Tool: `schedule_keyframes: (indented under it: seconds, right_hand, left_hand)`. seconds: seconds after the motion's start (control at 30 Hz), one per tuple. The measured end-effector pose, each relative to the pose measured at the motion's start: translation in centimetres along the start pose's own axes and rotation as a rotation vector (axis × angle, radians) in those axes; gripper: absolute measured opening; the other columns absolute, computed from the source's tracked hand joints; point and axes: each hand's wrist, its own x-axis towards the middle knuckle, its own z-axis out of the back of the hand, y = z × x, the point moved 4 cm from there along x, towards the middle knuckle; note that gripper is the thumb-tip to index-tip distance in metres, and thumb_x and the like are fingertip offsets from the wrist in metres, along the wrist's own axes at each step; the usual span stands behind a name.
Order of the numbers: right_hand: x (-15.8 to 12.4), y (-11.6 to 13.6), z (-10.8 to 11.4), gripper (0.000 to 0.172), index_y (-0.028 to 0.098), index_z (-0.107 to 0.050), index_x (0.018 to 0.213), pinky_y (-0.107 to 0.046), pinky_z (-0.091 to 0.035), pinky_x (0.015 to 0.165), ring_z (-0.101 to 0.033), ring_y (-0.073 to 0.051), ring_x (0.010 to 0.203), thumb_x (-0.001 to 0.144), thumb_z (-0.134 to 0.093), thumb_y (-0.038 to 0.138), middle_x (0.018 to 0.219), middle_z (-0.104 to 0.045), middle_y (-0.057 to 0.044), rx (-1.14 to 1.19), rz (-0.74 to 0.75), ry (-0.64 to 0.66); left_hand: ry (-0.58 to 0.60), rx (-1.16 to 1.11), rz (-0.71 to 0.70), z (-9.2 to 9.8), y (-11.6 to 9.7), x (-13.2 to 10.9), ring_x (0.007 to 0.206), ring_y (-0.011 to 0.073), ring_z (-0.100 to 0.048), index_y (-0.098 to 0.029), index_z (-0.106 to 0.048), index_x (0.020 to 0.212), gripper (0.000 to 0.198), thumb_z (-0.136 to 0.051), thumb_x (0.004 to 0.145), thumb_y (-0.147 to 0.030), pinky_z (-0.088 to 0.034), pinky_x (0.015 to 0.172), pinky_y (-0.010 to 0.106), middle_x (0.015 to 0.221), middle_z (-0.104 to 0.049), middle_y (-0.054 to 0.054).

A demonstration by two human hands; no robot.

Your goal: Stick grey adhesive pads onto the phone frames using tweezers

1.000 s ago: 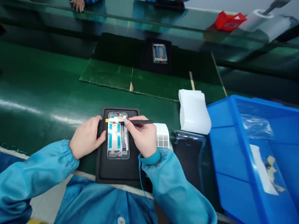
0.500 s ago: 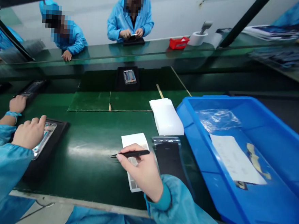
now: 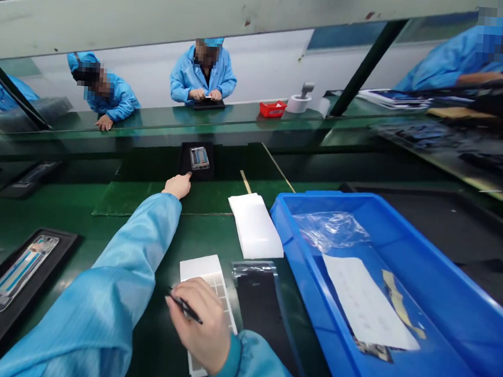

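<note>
Two hands at a bench, left hand empty, forefinger out, just beside a tray, right hand pinching tweezers above a label sheet

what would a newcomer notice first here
The blue bin dominates the right side, holding a plastic bag. At centre, the left hand stretches towards a phone frame on a black mat. At the bottom, the right hand grips tweezers over a label sheet.
</note>
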Motion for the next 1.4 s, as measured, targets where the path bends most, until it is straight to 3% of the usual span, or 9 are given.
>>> schedule_keyframes:
  seconds: [0.23,0.4,0.6,0.7,0.9,1.03,1.2,1.3,1.4]
  right_hand:
    - [-0.1,0.5,0.2,0.018,0.024,-0.063,0.095,-0.036,-0.058,0.067,-0.068,-0.021,0.075,0.085,-0.064,0.008,0.083,-0.072,-0.006,0.019,0.028,-0.004]
    - [0.2,0.5,0.4,0.016,0.024,-0.066,0.091,-0.036,-0.058,0.07,-0.069,-0.021,0.076,0.085,-0.066,0.009,0.082,-0.073,-0.005,0.055,-0.012,-0.011]
    - [1.0,-0.7,3.3,0.009,0.022,-0.07,0.087,-0.036,-0.059,0.074,-0.071,-0.02,0.079,0.082,-0.073,0.016,0.083,-0.073,-0.005,0.068,-0.296,-0.258]
    - [1.3,-1.8,5.3,0.008,0.021,-0.071,0.085,-0.034,-0.06,0.074,-0.072,-0.02,0.077,0.08,-0.077,0.023,0.082,-0.073,-0.004,0.065,-0.472,-0.319]
    - [1.0,-4.0,6.1,0.017,0.021,-0.072,0.083,-0.031,-0.058,0.068,-0.07,-0.019,0.073,0.077,-0.081,0.033,0.08,-0.073,-0.004,0.091,-0.604,-0.011]
    - [0.1,-5.5,5.4,0.02,0.021,-0.071,0.083,-0.033,-0.058,0.07,-0.07,-0.02,0.075,0.076,-0.082,0.036,0.081,-0.073,-0.004,0.087,-0.596,0.126]
    - [-1.1,-6.9,4.7,0.023,0.02,-0.072,0.084,-0.037,-0.058,0.071,-0.071,-0.023,0.077,0.078,-0.08,0.04,0.083,-0.075,-0.006,-0.047,-0.557,0.18]
    - [-1.5,-7.0,4.5,0.022,0.02,-0.073,0.085,-0.037,-0.059,0.071,-0.072,-0.023,0.076,0.079,-0.079,0.04,0.083,-0.076,-0.006,-0.113,-0.512,0.19]
    - [-1.5,-6.7,4.4,0.019,0.02,-0.073,0.085,-0.036,-0.06,0.07,-0.073,-0.022,0.075,0.08,-0.078,0.038,0.082,-0.076,-0.006,-0.126,-0.483,0.209]
  left_hand:
    - [-0.043,-0.273,0.015,1.3,3.7,-2.2,0.088,0.021,-0.071,-0.023,-0.06,0.121,0.028,-0.054,0.094,-0.027,-0.056,0.084,0.033,0.101,-0.072,0.009]
    - [-0.079,-0.586,0.132,2.1,9.8,-8.4,0.063,0.0115,-0.07,-0.023,-0.042,0.12,0.024,-0.036,0.099,-0.034,-0.06,0.061,0.027,0.094,-0.066,0.003]
    - [-0.285,-1.208,0.315,3.1,17.6,-17.0,0.065,0.0082,-0.066,-0.027,-0.035,0.111,0.036,-0.062,0.087,-0.021,-0.061,0.069,0.032,0.089,-0.059,-0.006]
    - [-0.223,-1.245,0.381,4.0,21.2,-20.2,0.073,0.0048,-0.065,-0.032,-0.026,0.133,0.058,-0.058,0.09,-0.011,-0.059,0.077,0.033,0.107,-0.062,-0.003]
    - [0.076,-1.142,0.424,5.8,25.7,-22.6,0.093,0.0118,-0.064,-0.034,-0.033,0.149,0.073,-0.071,0.088,-0.028,-0.057,0.08,0.026,0.125,-0.064,0.001]
    - [0.472,-1.099,0.335,4.9,24.6,-21.9,0.099,0.0225,-0.067,-0.033,-0.033,0.153,0.086,-0.076,0.08,-0.049,-0.058,0.083,0.034,0.129,-0.067,0.002]
    - [0.79,-0.873,-0.04,2.6,19.1,-19.2,0.114,0.0259,-0.065,-0.029,-0.043,0.15,0.08,-0.071,0.08,-0.056,-0.053,0.094,0.032,0.139,-0.062,0.003]
    - [0.73,-0.629,-0.239,1.3,15.2,-17.9,0.115,0.0242,-0.064,-0.032,-0.045,0.149,0.062,-0.059,0.09,-0.044,-0.051,0.095,0.031,0.138,-0.063,0.002]
    - [0.392,-0.285,-0.376,0.8,11.0,-17.9,0.12,0.0247,-0.058,-0.026,-0.056,0.141,0.048,-0.048,0.095,-0.024,-0.044,0.103,0.036,0.138,-0.061,0.006]
